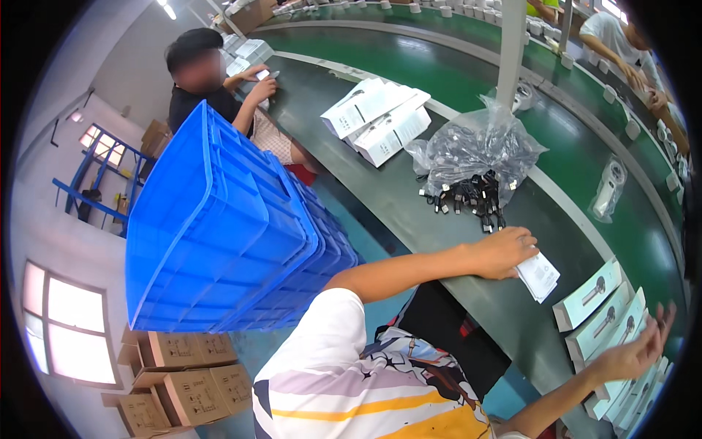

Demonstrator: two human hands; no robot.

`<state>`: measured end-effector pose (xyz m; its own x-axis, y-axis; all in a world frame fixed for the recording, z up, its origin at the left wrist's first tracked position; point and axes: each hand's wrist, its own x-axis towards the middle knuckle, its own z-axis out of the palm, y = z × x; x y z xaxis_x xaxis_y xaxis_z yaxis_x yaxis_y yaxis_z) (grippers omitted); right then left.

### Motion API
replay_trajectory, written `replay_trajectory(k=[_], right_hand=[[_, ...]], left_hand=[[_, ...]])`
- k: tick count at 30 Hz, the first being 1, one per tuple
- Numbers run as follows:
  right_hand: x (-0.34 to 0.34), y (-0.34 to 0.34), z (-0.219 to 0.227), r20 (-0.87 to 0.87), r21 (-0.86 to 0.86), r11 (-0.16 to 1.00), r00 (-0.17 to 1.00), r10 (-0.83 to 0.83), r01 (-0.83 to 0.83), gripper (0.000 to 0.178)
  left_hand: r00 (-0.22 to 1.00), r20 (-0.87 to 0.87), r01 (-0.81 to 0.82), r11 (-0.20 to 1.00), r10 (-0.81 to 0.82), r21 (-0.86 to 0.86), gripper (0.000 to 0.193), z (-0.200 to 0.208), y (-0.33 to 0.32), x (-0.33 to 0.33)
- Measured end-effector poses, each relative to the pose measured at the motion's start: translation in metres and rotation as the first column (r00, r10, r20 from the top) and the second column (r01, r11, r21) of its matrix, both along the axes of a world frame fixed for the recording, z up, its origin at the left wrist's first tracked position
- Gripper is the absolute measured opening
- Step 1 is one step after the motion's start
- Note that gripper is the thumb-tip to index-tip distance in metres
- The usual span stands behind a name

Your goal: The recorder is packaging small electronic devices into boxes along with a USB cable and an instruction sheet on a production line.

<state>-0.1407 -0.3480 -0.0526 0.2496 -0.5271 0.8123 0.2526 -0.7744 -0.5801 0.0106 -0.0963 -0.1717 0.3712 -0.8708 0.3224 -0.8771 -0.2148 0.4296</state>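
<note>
My left hand (pixel 503 253) rests on the dark work table, its fingers closed over one end of a small stack of white printed leaflets (pixel 540 276). The fingertips are partly hidden. To the right, my right hand (pixel 635 350) hovers above a row of slim white-and-green cartons (pixel 594 294), each printed with a picture of a handheld device. Its fingers are apart and nothing shows between them. Beyond my left hand lies a heap of short black cables (pixel 468 196), spilling out of a clear plastic bag (pixel 479 146).
More white cartons (pixel 380 121) lie farther along the table. A green conveyor (pixel 563 157) curves past, carrying a bagged white device (pixel 608 189). Stacked blue crates (pixel 219 234) stand at left, with cardboard boxes (pixel 191 395) behind. Co-workers (pixel 212 95) sit along the line.
</note>
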Motion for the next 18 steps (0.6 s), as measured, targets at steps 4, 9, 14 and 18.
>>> replay_trajectory(k=[4,9,14,18], right_hand=[[0.019,0.022,-0.061,-0.399,0.421,0.867,0.804,0.442,-0.268,0.003],[0.018,0.063,-0.056,-0.411,0.381,0.792,0.680,0.608,-0.478,0.003],[0.016,0.043,-0.035,-0.421,0.306,0.896,0.798,0.431,-0.322,0.002],[0.010,0.009,-0.012,-0.157,0.338,0.904,0.932,0.327,-0.261,0.009]], left_hand=[[0.998,0.055,-0.023,1.000,0.023,-0.001,0.058,0.002,0.002,0.008],[0.999,0.045,0.002,1.000,0.000,-0.029,0.053,0.005,0.005,0.006],[0.997,0.007,0.077,0.997,-0.077,-0.023,0.050,0.003,-0.001,0.010],[0.997,0.062,0.051,0.999,-0.050,-0.016,0.048,-0.019,0.000,0.011]])
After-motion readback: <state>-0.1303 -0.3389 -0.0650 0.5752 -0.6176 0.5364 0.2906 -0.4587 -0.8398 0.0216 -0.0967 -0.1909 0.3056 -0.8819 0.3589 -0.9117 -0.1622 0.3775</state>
